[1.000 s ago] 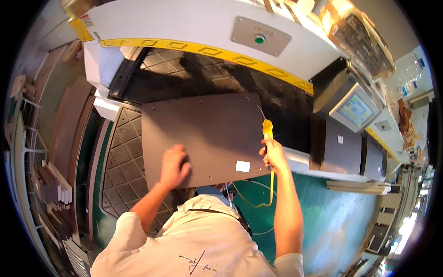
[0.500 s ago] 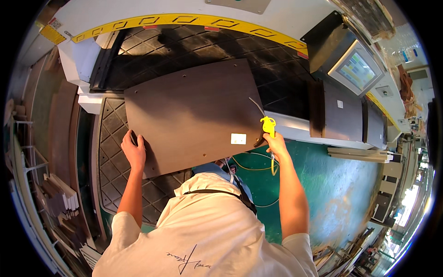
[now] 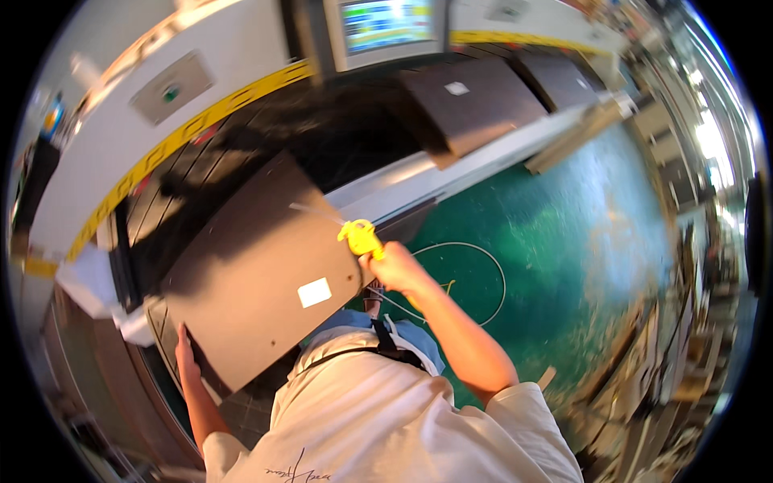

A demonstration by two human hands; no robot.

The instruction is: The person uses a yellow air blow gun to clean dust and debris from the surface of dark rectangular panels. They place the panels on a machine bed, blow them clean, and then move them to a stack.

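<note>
A brown panel (image 3: pixel 250 258) with drilled holes and a white label (image 3: pixel 314 292) lies tilted in front of me, partly over the dark machine bed. At its near left edge is my left hand (image 3: pixel 187 358), closed on the rim with some fingers hidden. My right hand (image 3: pixel 398 270) is wrapped round a yellow air blow gun (image 3: pixel 361 238) beside the panel's right corner. The gun's thin nozzle points left across the panel. Whether my right fingers also grip the panel edge is hard to see.
A control screen (image 3: pixel 386 24) stands above the machine's yellow guard strip (image 3: pixel 201 121). More brown panels (image 3: pixel 475 101) lie on the bed at the far right. An air hose (image 3: pixel 501 274) loops over the green floor (image 3: pixel 547 217). Wood offcuts (image 3: pixel 644 386) are piled at the right.
My view has swung right, bringing the screen and the other panels toward the middle. The panel appears turned and shifted left, with both hands still at it.
</note>
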